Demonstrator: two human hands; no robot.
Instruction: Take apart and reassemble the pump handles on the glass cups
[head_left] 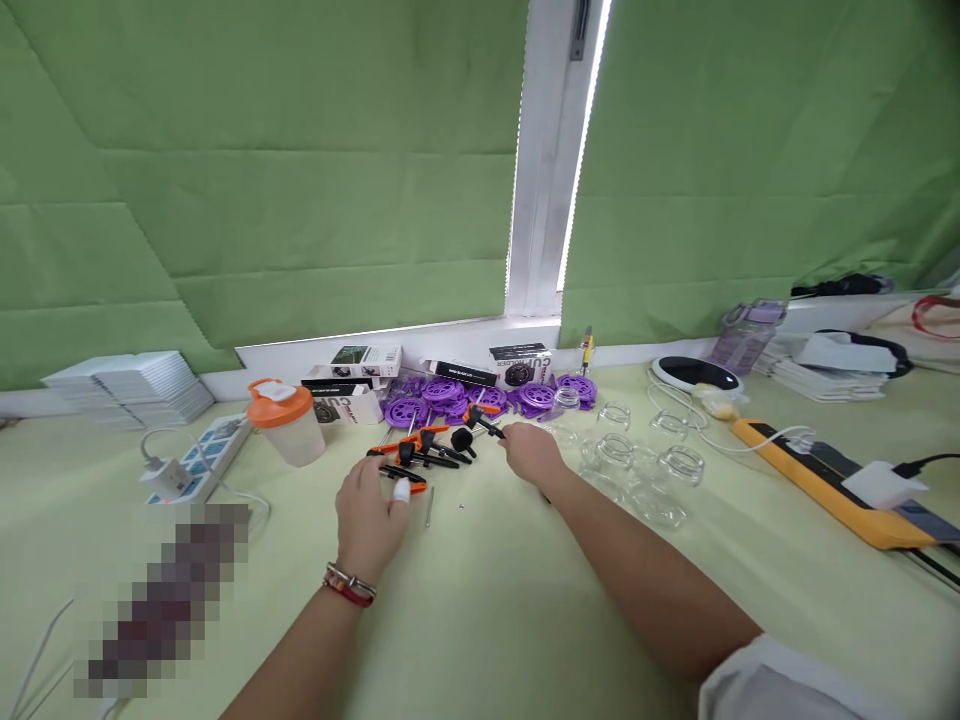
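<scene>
My left hand (371,515) lies at the near left edge of a group of black-and-orange clamp-like parts (427,452), its fingers bent around or against one of them. On the other side of the group, my right hand (529,452) is closed on the end of a black-and-orange part (486,424). A round black knob (462,440) sits between the hands. Behind the parts lie several purple discs (444,392). A thin metal rod (429,507) and a tiny metal piece (461,507) rest on the table nearer to me.
Clear glass-like cups (615,450) stand right of my right hand. An orange-lidded bottle (289,425), boxes (349,403) and a power strip (202,460) are at the left. An orange power strip (825,485) and a purple bottle (746,340) are on the right.
</scene>
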